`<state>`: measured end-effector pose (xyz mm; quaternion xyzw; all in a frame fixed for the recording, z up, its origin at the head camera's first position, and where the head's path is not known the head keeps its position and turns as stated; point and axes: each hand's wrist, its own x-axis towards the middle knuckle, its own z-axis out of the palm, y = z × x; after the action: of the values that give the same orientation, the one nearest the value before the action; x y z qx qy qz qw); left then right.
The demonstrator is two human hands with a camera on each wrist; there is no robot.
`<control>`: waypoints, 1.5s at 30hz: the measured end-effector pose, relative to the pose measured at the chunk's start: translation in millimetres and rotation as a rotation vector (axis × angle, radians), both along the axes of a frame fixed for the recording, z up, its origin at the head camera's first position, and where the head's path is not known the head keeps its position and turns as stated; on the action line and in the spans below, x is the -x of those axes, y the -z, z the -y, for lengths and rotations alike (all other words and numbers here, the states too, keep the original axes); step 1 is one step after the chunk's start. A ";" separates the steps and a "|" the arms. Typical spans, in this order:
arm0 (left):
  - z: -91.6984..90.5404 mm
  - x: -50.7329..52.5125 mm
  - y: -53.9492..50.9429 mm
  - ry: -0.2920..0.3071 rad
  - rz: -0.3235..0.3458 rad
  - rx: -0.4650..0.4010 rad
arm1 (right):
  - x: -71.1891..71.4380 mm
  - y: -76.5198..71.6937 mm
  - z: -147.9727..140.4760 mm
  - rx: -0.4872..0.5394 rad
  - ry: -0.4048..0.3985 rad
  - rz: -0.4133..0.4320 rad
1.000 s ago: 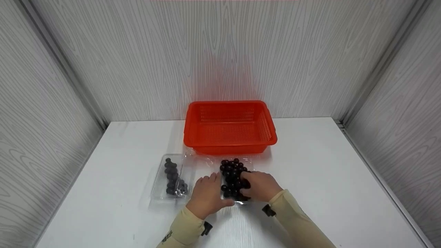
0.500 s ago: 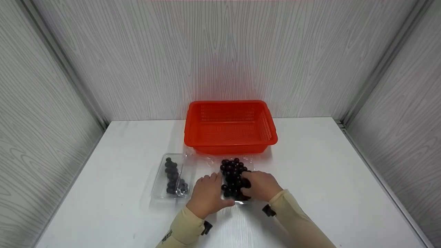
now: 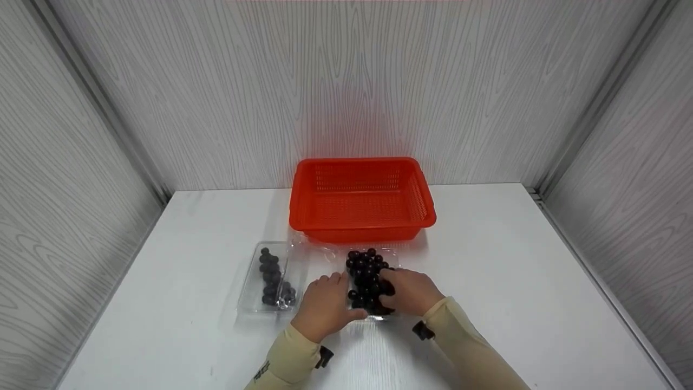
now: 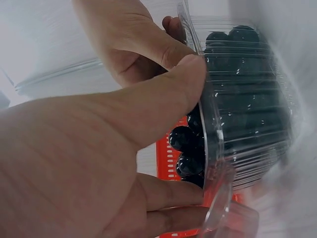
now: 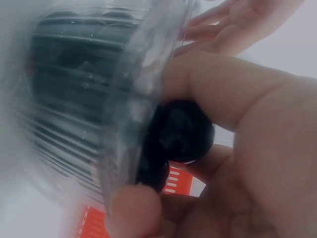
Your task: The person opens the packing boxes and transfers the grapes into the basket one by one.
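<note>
Glossy black grapes (image 3: 364,266) fill a clear plastic box (image 4: 242,104) on the white table. My left hand (image 3: 324,307) holds this box at its near left corner, the thumb along the front rim and the fingers by the left side. Over the box's right part, my right hand (image 3: 410,292) has its fingers and thumb around grapes. One dark grape (image 5: 185,131) shows between them in the right wrist view. Some of the right fingertips are hidden among the fruit in the head view.
Behind the box stands a red plastic basket (image 3: 361,234) with slotted walls. To the left lies a second clear box (image 3: 248,295) with more dark round fruit (image 3: 270,277), seen through clear plastic. Grey wood-grain panels (image 3: 346,81) rise at the back and sides.
</note>
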<state>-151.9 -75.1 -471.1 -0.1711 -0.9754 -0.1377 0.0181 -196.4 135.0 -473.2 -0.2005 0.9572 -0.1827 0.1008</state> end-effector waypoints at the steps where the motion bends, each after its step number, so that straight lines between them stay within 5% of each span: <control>1: 0.4 0.7 -0.2 0.003 0.001 -0.003 | -0.1 -0.3 -0.3 0.002 -0.002 0.000; 16: 4.1 2.1 -2.0 0.044 -0.071 -0.019 | 2.3 -1.2 -2.5 0.018 -0.007 -0.018; 31: 2.6 0.0 -2.0 0.012 -0.056 -0.023 | -0.3 3.0 3.2 -0.012 -0.081 -0.186; 45: 1.1 1.5 -0.8 0.022 -0.051 -0.032 | -1.3 4.7 4.3 -0.019 -0.150 -0.207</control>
<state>-153.4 -76.2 -470.3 -0.1849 -0.9703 -0.1493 0.0442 -195.0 130.6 -477.9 -0.2884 0.9465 -0.1440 0.0167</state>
